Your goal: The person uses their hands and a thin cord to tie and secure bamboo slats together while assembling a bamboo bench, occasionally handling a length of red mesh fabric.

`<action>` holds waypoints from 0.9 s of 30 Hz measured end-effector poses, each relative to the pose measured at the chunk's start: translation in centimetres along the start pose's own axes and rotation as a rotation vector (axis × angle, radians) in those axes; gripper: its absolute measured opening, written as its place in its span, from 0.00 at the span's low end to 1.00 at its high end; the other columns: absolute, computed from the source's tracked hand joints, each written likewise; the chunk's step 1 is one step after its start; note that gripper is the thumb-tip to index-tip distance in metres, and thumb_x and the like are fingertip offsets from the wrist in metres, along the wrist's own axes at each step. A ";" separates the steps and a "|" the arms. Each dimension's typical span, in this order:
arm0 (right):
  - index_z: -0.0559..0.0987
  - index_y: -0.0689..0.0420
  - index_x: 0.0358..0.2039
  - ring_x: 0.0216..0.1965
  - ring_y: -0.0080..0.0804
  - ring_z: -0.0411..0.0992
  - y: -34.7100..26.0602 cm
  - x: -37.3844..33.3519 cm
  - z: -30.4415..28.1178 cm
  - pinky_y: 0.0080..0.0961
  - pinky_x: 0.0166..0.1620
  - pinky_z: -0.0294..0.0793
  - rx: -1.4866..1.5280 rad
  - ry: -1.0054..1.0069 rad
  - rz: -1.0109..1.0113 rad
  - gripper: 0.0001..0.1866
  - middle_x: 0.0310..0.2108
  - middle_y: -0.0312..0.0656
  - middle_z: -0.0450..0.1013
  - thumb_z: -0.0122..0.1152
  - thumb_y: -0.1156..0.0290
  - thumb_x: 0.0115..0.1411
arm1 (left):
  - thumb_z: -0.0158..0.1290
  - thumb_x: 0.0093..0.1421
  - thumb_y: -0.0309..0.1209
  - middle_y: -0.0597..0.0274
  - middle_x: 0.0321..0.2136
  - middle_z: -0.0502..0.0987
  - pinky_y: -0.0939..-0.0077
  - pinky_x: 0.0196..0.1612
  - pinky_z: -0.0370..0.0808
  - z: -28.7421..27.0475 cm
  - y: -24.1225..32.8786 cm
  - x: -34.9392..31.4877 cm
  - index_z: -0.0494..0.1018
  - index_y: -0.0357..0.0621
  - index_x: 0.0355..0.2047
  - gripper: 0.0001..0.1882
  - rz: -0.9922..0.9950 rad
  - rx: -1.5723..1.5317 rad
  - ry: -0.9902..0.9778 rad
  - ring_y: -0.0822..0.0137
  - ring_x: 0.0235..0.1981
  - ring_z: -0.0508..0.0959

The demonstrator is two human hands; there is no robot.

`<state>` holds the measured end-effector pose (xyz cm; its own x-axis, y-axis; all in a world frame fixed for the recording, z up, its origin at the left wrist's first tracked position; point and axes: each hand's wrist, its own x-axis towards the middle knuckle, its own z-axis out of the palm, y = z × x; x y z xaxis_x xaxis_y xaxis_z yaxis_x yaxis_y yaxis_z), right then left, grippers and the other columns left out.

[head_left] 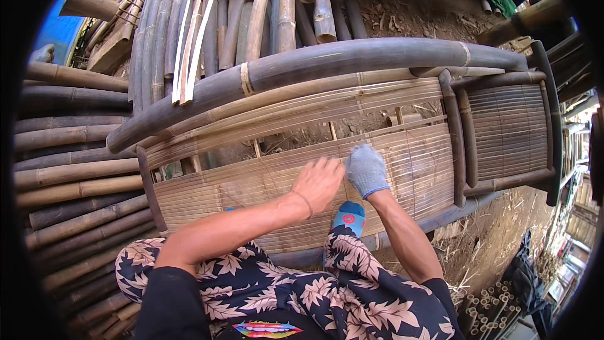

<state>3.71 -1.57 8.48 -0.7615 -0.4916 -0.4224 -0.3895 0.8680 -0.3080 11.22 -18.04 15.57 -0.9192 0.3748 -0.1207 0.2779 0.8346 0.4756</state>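
Observation:
A long bamboo bench (270, 66) lies across the view, its seat made of thin split-bamboo slats (207, 204) crossed by fine cords. My bare left hand (319, 184) is over the slats near the seat's middle, with its fingers bent down toward the edge of an open gap. Right beside it, my right hand (367, 170) in a grey knit glove is closed at the same edge. Whatever the fingertips grip is hidden beneath the hands. My foot in a blue sock (350, 217) rests on the slats just below the gloved hand.
Short wooden cross-pieces (333, 131) show in the gap beyond the hands. Stacked bamboo poles (82, 132) fill the left side, and more poles (286, 6) lie past the bench. Pale split strips (189, 56) lean on the far rail. A slatted end panel (509, 129) stands at right.

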 end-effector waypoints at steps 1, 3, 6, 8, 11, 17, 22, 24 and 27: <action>0.79 0.58 0.35 0.38 0.54 0.75 0.5 -0.2 -0.5 0.43 0.40 0.76 0.242 -0.146 0.039 0.12 0.37 0.53 0.76 0.55 0.63 0.58 | 0.51 0.56 0.29 0.54 0.36 0.77 0.53 0.47 0.74 0.0 -1.1 2.1 0.74 0.40 0.42 0.14 0.091 0.010 0.336 0.50 0.42 0.78; 0.81 0.60 0.37 0.28 0.47 0.77 -2.8 -0.4 -6.4 0.38 0.29 0.79 0.543 -0.491 0.044 0.15 0.34 0.50 0.78 0.52 0.64 0.61 | 0.51 0.58 0.28 0.52 0.36 0.77 0.55 0.46 0.75 2.5 -3.5 3.8 0.75 0.43 0.42 0.12 0.081 -0.286 0.192 0.51 0.40 0.78; 0.82 0.61 0.39 0.27 0.31 0.74 -1.2 -1.5 -14.6 0.31 0.27 0.78 0.720 -0.291 0.106 0.16 0.32 0.41 0.77 0.60 0.60 0.62 | 0.50 0.61 0.30 0.49 0.35 0.79 0.58 0.45 0.77 3.9 -4.8 5.3 0.77 0.47 0.41 0.10 -0.360 -0.653 0.238 0.49 0.38 0.79; 0.83 0.59 0.36 0.24 0.18 0.70 3.6 -0.1 -15.9 0.16 0.21 0.71 0.658 0.172 -0.025 0.13 0.27 0.34 0.74 0.64 0.62 0.62 | 0.50 0.62 0.32 0.46 0.34 0.80 0.57 0.45 0.77 5.2 -6.4 5.4 0.79 0.48 0.41 0.11 -0.661 -0.644 0.476 0.45 0.38 0.80; 0.82 0.60 0.30 0.30 0.31 0.77 8.3 3.3 -14.8 0.27 0.36 0.76 0.258 0.428 0.118 0.13 0.29 0.43 0.79 0.62 0.63 0.62 | 0.47 0.61 0.31 0.44 0.37 0.81 0.54 0.47 0.77 6.3 -8.8 4.2 0.78 0.47 0.45 0.14 -0.805 -0.430 0.203 0.44 0.42 0.80; 0.83 0.55 0.27 0.32 0.46 0.80 1.1 10.2 -1.9 0.39 0.37 0.79 -0.368 0.092 0.070 0.11 0.27 0.50 0.79 0.58 0.62 0.59 | 0.46 0.58 0.28 0.35 0.44 0.77 0.52 0.50 0.75 6.9 -11.1 6.5 0.76 0.33 0.45 0.17 -0.849 -0.507 -0.122 0.41 0.47 0.78; 0.83 0.59 0.33 0.37 0.57 0.77 -0.2 13.1 2.0 0.46 0.40 0.77 0.071 -0.268 -0.068 0.13 0.35 0.56 0.79 0.54 0.67 0.54 | 0.47 0.54 0.27 0.29 0.42 0.77 0.57 0.50 0.73 8.0 -12.7 9.5 0.73 0.22 0.44 0.21 -0.683 -0.685 -0.292 0.41 0.47 0.78; 0.81 0.62 0.33 0.36 0.62 0.74 1.1 14.2 0.6 0.47 0.41 0.75 0.185 -0.435 -0.235 0.16 0.34 0.60 0.77 0.54 0.63 0.54 | 0.50 0.53 0.29 0.33 0.38 0.79 0.62 0.49 0.74 7.5 -13.0 9.3 0.77 0.27 0.41 0.18 -0.763 -0.756 -0.338 0.46 0.44 0.80; 0.81 0.59 0.40 0.40 0.59 0.73 2.3 12.7 0.4 0.43 0.46 0.74 0.182 -0.280 -0.246 0.18 0.40 0.59 0.75 0.54 0.60 0.57 | 0.53 0.54 0.33 0.40 0.32 0.81 0.60 0.46 0.74 7.8 -11.2 8.5 0.80 0.37 0.36 0.14 -0.879 -0.645 -0.133 0.49 0.39 0.81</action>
<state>-6.65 -5.81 2.06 -0.4773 -0.7047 -0.5249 -0.4252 0.7080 -0.5639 2.50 -21.10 2.42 -0.6770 -0.1741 -0.7151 -0.6928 0.4786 0.5393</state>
